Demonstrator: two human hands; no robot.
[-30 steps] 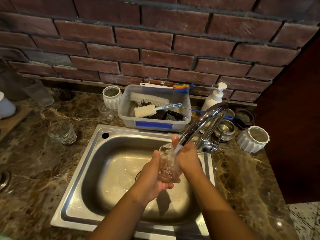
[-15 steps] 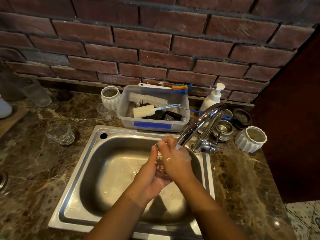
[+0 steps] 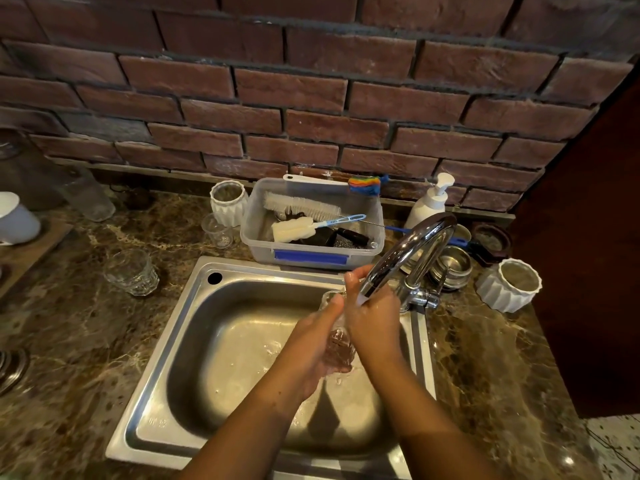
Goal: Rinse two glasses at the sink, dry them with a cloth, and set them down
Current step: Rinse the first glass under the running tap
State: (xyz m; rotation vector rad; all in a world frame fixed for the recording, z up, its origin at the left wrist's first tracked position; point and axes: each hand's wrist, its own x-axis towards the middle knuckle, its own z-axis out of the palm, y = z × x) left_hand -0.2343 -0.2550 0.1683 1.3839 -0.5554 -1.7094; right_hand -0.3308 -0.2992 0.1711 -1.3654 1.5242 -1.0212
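A clear faceted glass is held over the steel sink, under the chrome tap from which water runs. My left hand cups the glass from below and the left. My right hand presses against its right side and rim, and water lands on its back. Most of the glass is hidden between the two hands. A second clear glass stands upright on the marble counter left of the sink. No cloth is in view.
Behind the sink sits a plastic tub of brushes, with a small glass, a white ribbed cup and a soap pump around it. Steel bowls and another white cup stand to the right.
My right hand slid over the top of the glass and then back to its right side. The glass stays under the running water between both hands.
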